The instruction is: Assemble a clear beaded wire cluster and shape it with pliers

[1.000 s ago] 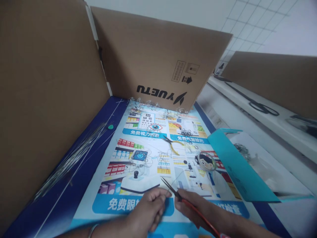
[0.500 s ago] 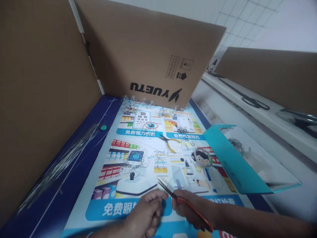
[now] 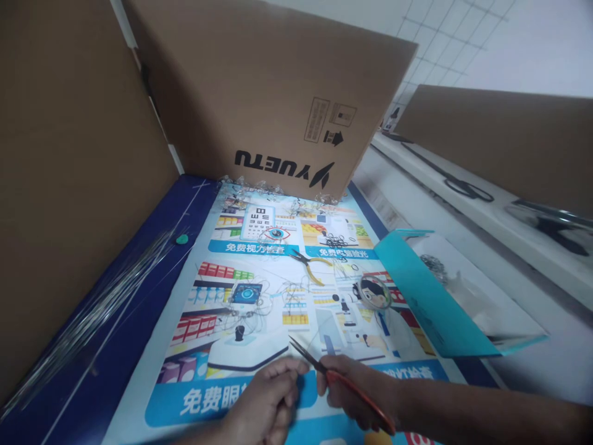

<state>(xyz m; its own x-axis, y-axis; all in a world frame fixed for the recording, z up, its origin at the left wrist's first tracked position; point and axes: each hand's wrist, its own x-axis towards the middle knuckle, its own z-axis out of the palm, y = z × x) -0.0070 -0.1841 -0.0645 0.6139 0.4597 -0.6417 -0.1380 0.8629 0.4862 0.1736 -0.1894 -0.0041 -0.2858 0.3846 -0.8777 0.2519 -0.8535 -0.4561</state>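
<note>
Right hand (image 3: 354,390) is gripping orange-handled pliers (image 3: 324,369), fingers wrapping the handles. Left hand (image 3: 266,402) is curling its fingers together just beside the tips.

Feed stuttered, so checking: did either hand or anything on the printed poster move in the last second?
No visible change beyond the camera shifting. The right hand still grips the orange-handled pointed tool, the left hand stays pinched beside its tips; yellow-handled pliers lie unmoved.

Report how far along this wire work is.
Done: looped wire pieces lie on the poster. In hand: the right hand holds a red-handled tool, tips open beside the pinched left hand. Left: a bundle of straight wires by the cardboard wall.
</note>
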